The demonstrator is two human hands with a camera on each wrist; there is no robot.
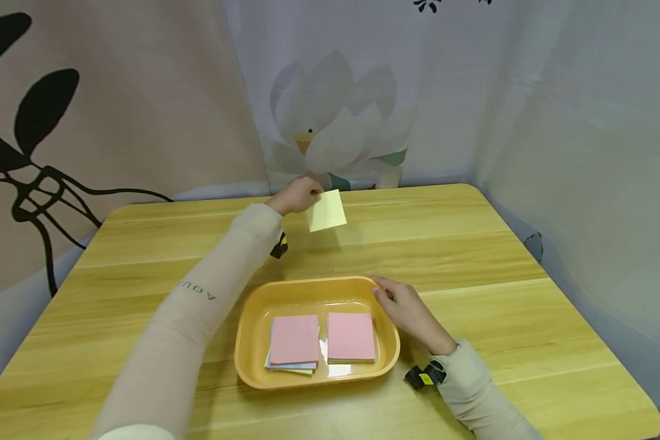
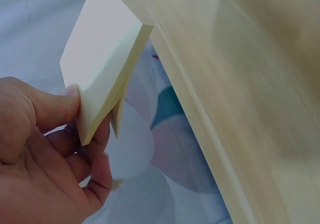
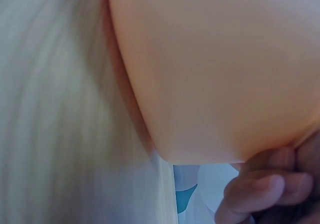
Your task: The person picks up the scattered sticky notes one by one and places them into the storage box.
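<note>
Over the far edge of the table, my left hand (image 1: 296, 195) pinches a pale yellow sticky-note pad (image 1: 327, 211) between thumb and fingers. The left wrist view shows this pad (image 2: 102, 48) is thick, with a layer splitting away at its lower edge. My right hand (image 1: 409, 310) grips the back right corner of an orange-yellow plastic tray (image 1: 320, 384). In the right wrist view, its curled fingers (image 3: 255, 194) are at the rim. Inside the tray lie two stacks side by side: a left pink-topped stack (image 1: 294, 340) with blue and yellow beneath, and a right pink-topped stack (image 1: 351, 336).
The tray stands on a light wooden table (image 1: 528, 342) near its front middle. Behind the table's far edge hangs a printed curtain (image 1: 341, 110), which continues down the right side.
</note>
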